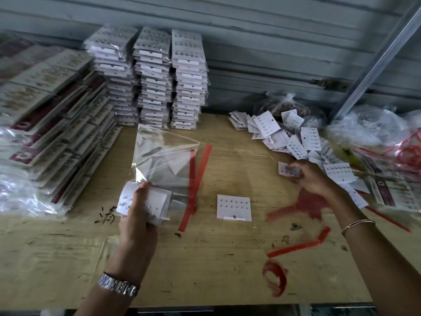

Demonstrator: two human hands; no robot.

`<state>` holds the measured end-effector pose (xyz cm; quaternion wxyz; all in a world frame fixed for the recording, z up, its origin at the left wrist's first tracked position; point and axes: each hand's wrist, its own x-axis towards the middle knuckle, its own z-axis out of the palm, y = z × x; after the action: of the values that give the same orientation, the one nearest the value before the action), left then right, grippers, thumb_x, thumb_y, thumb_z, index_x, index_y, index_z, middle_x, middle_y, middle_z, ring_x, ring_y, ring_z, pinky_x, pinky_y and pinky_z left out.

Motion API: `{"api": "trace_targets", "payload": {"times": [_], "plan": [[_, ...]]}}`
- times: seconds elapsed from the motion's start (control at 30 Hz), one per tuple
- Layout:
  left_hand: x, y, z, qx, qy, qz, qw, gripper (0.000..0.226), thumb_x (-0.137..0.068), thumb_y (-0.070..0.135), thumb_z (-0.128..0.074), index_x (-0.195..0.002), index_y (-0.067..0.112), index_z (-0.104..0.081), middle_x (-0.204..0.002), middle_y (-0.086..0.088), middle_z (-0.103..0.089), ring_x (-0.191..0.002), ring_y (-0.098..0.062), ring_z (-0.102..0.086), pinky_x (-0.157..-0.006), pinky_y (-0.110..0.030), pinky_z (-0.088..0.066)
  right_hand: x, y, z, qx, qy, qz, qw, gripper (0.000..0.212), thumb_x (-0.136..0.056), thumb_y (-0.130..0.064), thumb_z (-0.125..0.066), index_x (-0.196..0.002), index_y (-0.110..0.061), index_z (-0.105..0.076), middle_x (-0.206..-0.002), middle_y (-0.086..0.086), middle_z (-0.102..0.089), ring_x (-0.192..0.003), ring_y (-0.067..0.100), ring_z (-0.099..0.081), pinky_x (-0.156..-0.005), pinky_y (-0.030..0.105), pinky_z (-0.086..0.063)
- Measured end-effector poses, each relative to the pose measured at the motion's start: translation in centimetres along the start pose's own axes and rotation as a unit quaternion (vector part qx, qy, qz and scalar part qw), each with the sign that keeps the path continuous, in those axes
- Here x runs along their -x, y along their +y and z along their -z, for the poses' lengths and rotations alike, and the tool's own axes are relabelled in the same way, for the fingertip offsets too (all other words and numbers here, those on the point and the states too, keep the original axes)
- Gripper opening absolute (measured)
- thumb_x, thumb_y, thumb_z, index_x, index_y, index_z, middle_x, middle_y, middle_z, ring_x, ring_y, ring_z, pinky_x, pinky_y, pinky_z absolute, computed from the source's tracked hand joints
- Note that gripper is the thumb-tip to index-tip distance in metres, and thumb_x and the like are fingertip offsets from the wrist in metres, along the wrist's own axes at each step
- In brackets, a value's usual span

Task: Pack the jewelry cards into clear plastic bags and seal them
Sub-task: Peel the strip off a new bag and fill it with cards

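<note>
My left hand [136, 215] grips a small stack of white jewelry cards [159, 199] over the lower edge of a pile of clear plastic bags [164, 156] with red seal strips [200, 165]. My right hand [312, 176] pinches one white card [288, 171] at the edge of a loose heap of cards [289, 135] on the right. A single card [234, 206] with rows of studs lies flat on the wooden table [205, 258] between my hands.
Three tall stacks of bagged cards [155, 80] stand at the back. Larger packaged cards [52, 124] slope along the left. Crumpled plastic and red strips [387, 137] lie at the right. Peeled red strips [298, 245] and red stains mark the table.
</note>
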<state>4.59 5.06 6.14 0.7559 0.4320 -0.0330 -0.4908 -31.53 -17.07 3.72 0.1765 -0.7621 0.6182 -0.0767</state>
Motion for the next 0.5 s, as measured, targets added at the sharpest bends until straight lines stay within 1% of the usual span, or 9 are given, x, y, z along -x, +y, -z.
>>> {"api": "trace_targets", "payload": {"times": [0.07,0.13,0.2,0.3,0.37,0.4,0.5], "plan": [[-0.1,0.0,0.1,-0.004,-0.002,0.003,1.000,0.037,-0.097,0.020,-0.057,-0.132,0.009,-0.051,-0.136,-0.025,-0.053,-0.126,-0.042,-0.050,-0.111,-0.052,-0.036,0.2,0.0,0.0,-0.014,0.001,-0.011,1.000,0.047,-0.078,0.000,-0.077,-0.122,-0.007,-0.064,-0.127,0.016,-0.061,-0.114,0.027,-0.059,-0.086,0.022,-0.041],[-0.1,-0.1,0.3,0.001,-0.004,0.006,1.000,0.044,-0.098,0.021,-0.055,-0.136,0.001,-0.048,-0.143,-0.026,-0.047,-0.132,-0.043,-0.045,-0.113,-0.055,-0.034,0.4,-0.3,0.1,-0.022,0.009,-0.014,1.000,0.047,-0.077,-0.002,-0.079,-0.121,-0.007,-0.065,-0.124,0.016,-0.064,-0.112,0.026,-0.060,-0.083,0.021,-0.039],[-0.2,-0.1,0.4,0.005,-0.006,0.010,1.000,0.051,-0.099,0.022,-0.054,-0.142,-0.002,-0.042,-0.144,-0.027,-0.046,-0.134,-0.044,-0.042,-0.114,-0.057,-0.031,0.8,-1.1,0.1,-0.033,0.034,-0.006,0.999,0.048,-0.075,-0.007,-0.081,-0.120,-0.005,-0.064,-0.121,0.013,-0.064,-0.111,0.026,-0.060,-0.081,0.021,-0.038],[-0.4,-0.2,0.5,0.008,-0.005,0.019,1.000,0.053,-0.099,0.023,-0.054,-0.144,-0.001,-0.040,-0.145,-0.028,-0.044,-0.135,-0.045,-0.039,-0.114,-0.059,-0.029,2.2,-2.9,-0.2,-0.084,0.059,0.008,0.995,0.058,-0.074,-0.023,-0.083,-0.126,-0.009,-0.060,-0.115,0.001,-0.062,-0.101,0.017,-0.059,-0.081,0.025,-0.046],[-0.6,-0.2,0.5,0.012,-0.004,0.023,1.000,0.052,-0.099,0.023,-0.054,-0.144,0.000,-0.041,-0.146,-0.027,-0.043,-0.137,-0.045,-0.037,-0.115,-0.059,-0.028,3.6,-4.5,-0.8,-0.091,0.052,0.048,0.993,0.059,-0.074,-0.032,-0.080,-0.126,-0.013,-0.060,-0.118,0.000,-0.062,-0.099,0.019,-0.062,-0.081,0.033,-0.054],[-0.6,-0.2,0.5,0.014,-0.005,0.025,1.000,0.052,-0.099,0.023,-0.054,-0.144,0.000,-0.041,-0.146,-0.027,-0.044,-0.137,-0.045,-0.037,-0.114,-0.059,-0.028,4.4,-5.4,-1.1,-0.084,0.046,0.075,0.993,0.058,-0.073,-0.037,-0.078,-0.124,-0.015,-0.061,-0.120,0.000,-0.062,-0.101,0.019,-0.061,-0.082,0.035,-0.055],[-0.8,-0.4,0.7,0.012,-0.006,0.031,0.999,0.052,-0.098,0.025,-0.055,-0.143,0.000,-0.043,-0.144,-0.027,-0.046,-0.135,-0.045,-0.040,-0.113,-0.060,-0.030,6.8,-8.2,-2.2,-0.055,0.020,0.163,0.985,0.061,-0.069,-0.053,-0.073,-0.120,-0.021,-0.063,-0.121,-0.007,-0.061,-0.107,0.010,-0.056,-0.091,0.031,-0.050]]}}
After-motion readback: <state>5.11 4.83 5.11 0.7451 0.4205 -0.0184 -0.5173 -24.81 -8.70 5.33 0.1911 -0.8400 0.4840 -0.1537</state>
